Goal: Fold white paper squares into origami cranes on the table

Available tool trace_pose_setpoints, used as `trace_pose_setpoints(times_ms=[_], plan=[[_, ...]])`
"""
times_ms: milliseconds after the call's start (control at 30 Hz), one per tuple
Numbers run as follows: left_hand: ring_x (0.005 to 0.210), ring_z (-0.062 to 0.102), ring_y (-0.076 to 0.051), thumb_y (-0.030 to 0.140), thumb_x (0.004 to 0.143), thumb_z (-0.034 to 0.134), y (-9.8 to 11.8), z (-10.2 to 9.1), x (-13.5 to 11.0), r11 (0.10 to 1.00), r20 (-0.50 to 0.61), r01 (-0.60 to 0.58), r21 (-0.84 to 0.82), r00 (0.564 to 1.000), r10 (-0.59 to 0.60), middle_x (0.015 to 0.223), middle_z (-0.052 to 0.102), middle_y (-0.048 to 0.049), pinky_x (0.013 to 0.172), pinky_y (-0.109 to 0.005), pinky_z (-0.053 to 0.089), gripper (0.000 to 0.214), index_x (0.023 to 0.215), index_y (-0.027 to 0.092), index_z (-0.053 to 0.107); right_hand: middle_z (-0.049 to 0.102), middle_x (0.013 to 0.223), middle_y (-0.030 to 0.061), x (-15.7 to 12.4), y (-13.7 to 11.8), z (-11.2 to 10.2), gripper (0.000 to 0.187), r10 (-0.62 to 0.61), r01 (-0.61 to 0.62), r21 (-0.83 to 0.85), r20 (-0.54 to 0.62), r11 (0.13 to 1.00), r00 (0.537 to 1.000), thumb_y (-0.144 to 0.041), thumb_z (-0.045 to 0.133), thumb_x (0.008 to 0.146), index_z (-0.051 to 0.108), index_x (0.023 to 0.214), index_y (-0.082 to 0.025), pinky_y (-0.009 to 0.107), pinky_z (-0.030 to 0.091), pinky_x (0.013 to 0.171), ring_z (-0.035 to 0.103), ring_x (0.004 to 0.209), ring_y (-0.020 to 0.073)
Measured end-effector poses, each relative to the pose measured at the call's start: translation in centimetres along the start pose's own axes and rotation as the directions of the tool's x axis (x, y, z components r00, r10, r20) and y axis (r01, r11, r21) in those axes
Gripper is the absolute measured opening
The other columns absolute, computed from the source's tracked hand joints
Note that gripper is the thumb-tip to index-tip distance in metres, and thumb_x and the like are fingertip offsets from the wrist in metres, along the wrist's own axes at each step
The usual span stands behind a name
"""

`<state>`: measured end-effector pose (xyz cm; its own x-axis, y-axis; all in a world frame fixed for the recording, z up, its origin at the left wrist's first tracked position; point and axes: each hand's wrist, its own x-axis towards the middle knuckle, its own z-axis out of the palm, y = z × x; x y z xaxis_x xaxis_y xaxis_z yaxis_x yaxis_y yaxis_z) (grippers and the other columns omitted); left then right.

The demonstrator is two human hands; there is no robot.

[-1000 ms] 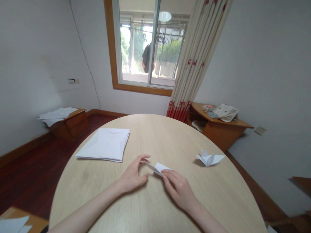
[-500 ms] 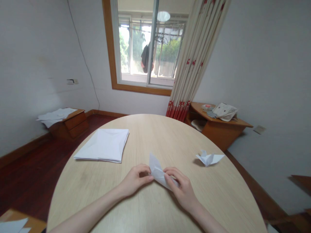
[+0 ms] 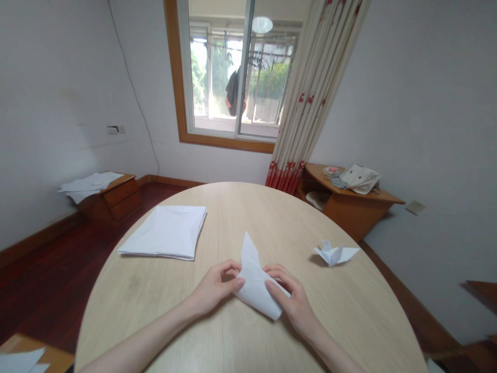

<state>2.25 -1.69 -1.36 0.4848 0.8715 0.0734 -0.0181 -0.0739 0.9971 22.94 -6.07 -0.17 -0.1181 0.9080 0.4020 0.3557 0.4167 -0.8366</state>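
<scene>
The left hand and right hand are together at 6 o'clock, close on either side of a folded white paper. The left fingers curl against its left edge, while the right fingers lie over its right edge; whether either thumb is beneath the sheet cannot be told. The paper stands at the table's near centre, in a narrow kite-like shape, with one long point toward 12 o'clock and a blunter tip toward 5 o'clock. In my judgement the two-sided hold is sound: the sheet is braced from both edges, and the long point stands free of the fingers, so that point is at low risk of accidental creasing. The pale wood-grain oval table also bears a squared stack of white paper at 10 o'clock and a small folded paper figure at 2 o'clock. Beyond the table, a wooden cabinet at 2 o'clock holds a fabric pouch, and a wooden bedside cabinet at 10 o'clock holds loose white sheets.
</scene>
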Motion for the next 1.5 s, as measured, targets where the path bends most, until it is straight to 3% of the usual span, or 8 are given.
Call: trace_pose_setpoints(times_ms=[233, 400, 567, 700, 800, 1033, 1233, 1500], plan=[[0.064, 0.060, -0.016, 0.055, 0.067, 0.075, 0.2, 0.1, -0.1, 0.996, -0.035, 0.054, -0.074, 0.998, -0.057, 0.072, 0.065, 0.0007, 0.058, -0.023, 0.042, 0.052, 0.099, 0.017, 0.058, 0.062, 0.102, 0.0090, 0.1, 0.2, -0.2, 0.033, 0.035, -0.035, -0.009, 0.011, 0.999, 0.999, -0.051, 0.053, 0.088, 0.068, 0.083, -0.021, 0.040, 0.046, 0.093, 0.060, 0.100, 0.0239], [0.065, 0.059, -0.016, 0.049, 0.073, 0.070, 0.2, 0.0, 0.0, 0.999, -0.023, 0.043, 0.032, 0.999, -0.042, 0.072, 0.064, 0.0012, 0.058, -0.023, 0.041, 0.044, 0.100, 0.017, 0.059, 0.061, 0.109, 0.0091, 0.2, 0.9, 0.1, 0.029, 0.065, -0.060, -0.107, 0.047, 0.992, 0.997, -0.048, 0.053, 0.088, 0.069, 0.087, -0.023, 0.046, 0.040, 0.100, 0.053, 0.111, 0.0255], [0.065, 0.056, -0.016, 0.036, 0.077, 0.065, 0.1, -0.2, 0.3, 0.952, -0.057, 0.002, 0.305, 0.998, 0.016, 0.069, 0.062, 0.0010, 0.061, -0.024, 0.039, 0.026, 0.093, 0.016, 0.064, 0.056, 0.117, 0.0091, -0.1, 2.0, 0.6, 0.023, 0.139, -0.112, -0.196, 0.128, 0.974, 0.982, -0.041, 0.053, 0.089, 0.067, 0.088, -0.023, 0.049, 0.035, 0.104, 0.046, 0.119, 0.0265], [0.082, 0.058, -0.021, 0.026, 0.075, 0.066, 0.1, -0.4, 0.3, 0.781, -0.098, 0.014, 0.624, 0.993, 0.061, 0.084, 0.067, -0.0012, 0.081, -0.035, 0.038, 0.016, 0.091, 0.020, 0.066, 0.054, 0.121, 0.0080, -0.5, 2.3, 0.9, 0.014, 0.160, -0.096, -0.368, 0.149, 0.925, 0.976, -0.031, 0.053, 0.089, 0.064, 0.094, -0.025, 0.052, 0.035, 0.102, 0.043, 0.121, 0.0274], [0.092, 0.057, -0.025, 0.023, 0.076, 0.065, 0.0, -0.4, 0.2, 0.707, -0.094, 0.018, 0.707, 0.993, 0.069, 0.092, 0.067, -0.0029, 0.087, -0.041, 0.035, 0.020, 0.096, 0.020, 0.064, 0.054, 0.120, 0.0083, -0.7, 2.5, 1.1, 0.011, 0.115, -0.041, -0.466, 0.133, 0.884, 0.984, -0.028, 0.053, 0.089, 0.062, 0.095, -0.025, 0.052, 0.037, 0.100, 0.044, 0.120, 0.0282], [0.105, 0.053, -0.027, 0.011, 0.071, 0.061, 0.1, -0.6, 0.2, 0.742, -0.043, -0.113, 0.661, 0.981, 0.188, 0.107, 0.062, -0.0070, 0.093, -0.042, 0.037, 0.035, 0.105, 0.019, 0.056, 0.051, 0.124, 0.0104, -0.7, 2.6, 1.1, 0.022, 0.029, 0.025, -0.441, 0.115, 0.897, 0.993, -0.026, 0.051, 0.089, 0.053, 0.111, -0.025, 0.052, 0.038, 0.100, 0.045, 0.120, 0.0275], [0.097, 0.057, -0.021, 0.008, 0.073, 0.053, 0.4, -0.6, -0.2, 0.784, 0.080, -0.218, 0.582, 0.974, 0.211, 0.101, 0.063, -0.0063, 0.089, -0.034, 0.043, 0.028, 0.099, 0.018, 0.055, 0.059, 0.111, 0.0087, -0.5, 1.6, 0.7, 0.014, -0.140, 0.214, -0.383, 0.213, 0.899, 0.967, -0.020, 0.046, 0.091, 0.055, 0.101, -0.023, 0.044, 0.045, 0.093, 0.054, 0.108, 0.0234], [0.088, 0.059, -0.019, 0.006, 0.075, 0.049, 0.8, -0.6, -0.3, 0.698, 0.198, -0.283, 0.658, 0.959, 0.203, 0.091, 0.063, -0.0037, 0.080, -0.028, 0.047, 0.020, 0.088, 0.018, 0.059, 0.066, 0.104, 0.0079, -0.2, 1.4, 0.5, 0.020, -0.213, 0.334, -0.415, 0.312, 0.846, 0.926, -0.014, 0.044, 0.092, 0.060, 0.103, -0.020, 0.041, 0.046, 0.089, 0.059, 0.101, 0.0214]])
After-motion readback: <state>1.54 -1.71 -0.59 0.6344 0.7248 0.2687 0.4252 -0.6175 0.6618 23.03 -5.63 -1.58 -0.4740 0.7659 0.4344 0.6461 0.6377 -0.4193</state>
